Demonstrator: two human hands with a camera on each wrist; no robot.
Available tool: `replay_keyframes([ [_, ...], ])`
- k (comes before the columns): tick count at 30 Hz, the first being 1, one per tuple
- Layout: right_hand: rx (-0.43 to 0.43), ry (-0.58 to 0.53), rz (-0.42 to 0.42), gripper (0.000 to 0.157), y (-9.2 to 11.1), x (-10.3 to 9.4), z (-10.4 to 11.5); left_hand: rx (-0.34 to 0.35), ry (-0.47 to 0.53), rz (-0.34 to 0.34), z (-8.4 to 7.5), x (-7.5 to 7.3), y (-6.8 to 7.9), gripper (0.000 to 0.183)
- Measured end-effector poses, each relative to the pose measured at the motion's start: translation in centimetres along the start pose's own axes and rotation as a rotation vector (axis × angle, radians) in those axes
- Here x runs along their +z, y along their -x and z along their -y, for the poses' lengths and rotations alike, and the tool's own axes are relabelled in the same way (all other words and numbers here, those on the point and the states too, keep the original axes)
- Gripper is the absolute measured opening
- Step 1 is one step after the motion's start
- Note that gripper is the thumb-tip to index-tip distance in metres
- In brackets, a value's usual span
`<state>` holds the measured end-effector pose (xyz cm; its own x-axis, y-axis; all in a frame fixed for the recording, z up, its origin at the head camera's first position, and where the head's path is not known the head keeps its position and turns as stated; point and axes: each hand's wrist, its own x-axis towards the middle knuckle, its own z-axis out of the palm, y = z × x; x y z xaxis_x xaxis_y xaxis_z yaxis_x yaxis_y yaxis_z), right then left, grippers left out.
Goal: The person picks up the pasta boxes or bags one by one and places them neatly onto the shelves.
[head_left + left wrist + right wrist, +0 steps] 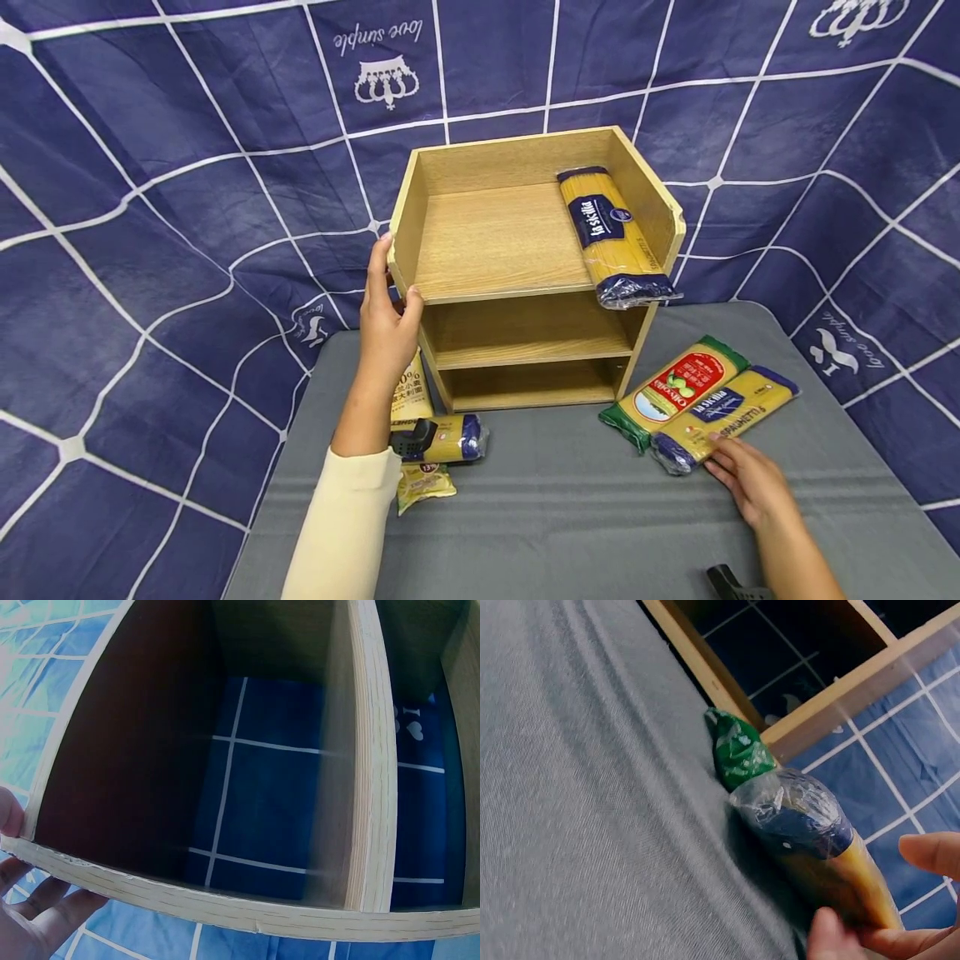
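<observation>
My left hand (386, 333) grips the left side panel of a three-tier wooden shelf (495, 296), its thumb in front and fingers behind the edge, as the left wrist view also shows. At the right, my right hand (753, 483) touches the near edge of a yellow and blue spaghetti pack (723, 417) lying on the table. In the right wrist view, one digit stands apart from this pack (862, 877) while other fingertips are at its side. The pack overlaps a green and red Olivoilà pasta pack (686, 383). Another blue-ended spaghetti pack (615, 233) lies on the top tier, along its right wall.
Left of the shelf, partly behind my left arm, lie a pale yellow pasta pack (411, 392), a blue-ended spaghetti pack (450, 439) and a small yellow bag (423, 485). Grey cloth (540, 500) covers the table. Blue gridded fabric (247, 100) hangs around the back and sides.
</observation>
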<state>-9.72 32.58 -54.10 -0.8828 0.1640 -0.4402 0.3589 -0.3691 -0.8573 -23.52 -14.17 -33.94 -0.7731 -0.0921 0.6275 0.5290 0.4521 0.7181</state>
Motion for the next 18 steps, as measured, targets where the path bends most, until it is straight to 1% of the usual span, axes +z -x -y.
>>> replay_keyframes([
  [1,0.010,0.014,-0.002,0.007,0.0,0.1,0.1,-0.001,-0.001,0.003,0.0,0.0,0.0,0.072],
  [3,0.021,0.028,0.016,0.021,0.1,0.3,0.2,0.007,-0.008,0.003,0.1,0.1,0.1,0.072],
  [5,0.017,0.030,0.044,0.030,0.1,0.6,0.3,0.016,-0.014,0.000,0.2,0.1,0.0,0.072],
  [8,0.003,0.022,0.081,0.031,0.2,1.0,0.5,0.027,-0.018,-0.005,0.2,0.1,0.0,0.073],
  [10,-0.004,0.015,0.082,0.028,0.3,1.4,0.5,0.031,-0.020,-0.007,0.1,0.0,0.0,0.073],
  [14,-0.010,0.031,0.037,0.026,0.4,2.2,0.4,0.027,-0.020,-0.003,0.0,0.0,-0.1,0.074],
  [18,0.010,0.038,-0.042,0.028,0.3,2.9,0.2,0.021,-0.016,0.002,0.0,0.0,0.0,0.075],
])
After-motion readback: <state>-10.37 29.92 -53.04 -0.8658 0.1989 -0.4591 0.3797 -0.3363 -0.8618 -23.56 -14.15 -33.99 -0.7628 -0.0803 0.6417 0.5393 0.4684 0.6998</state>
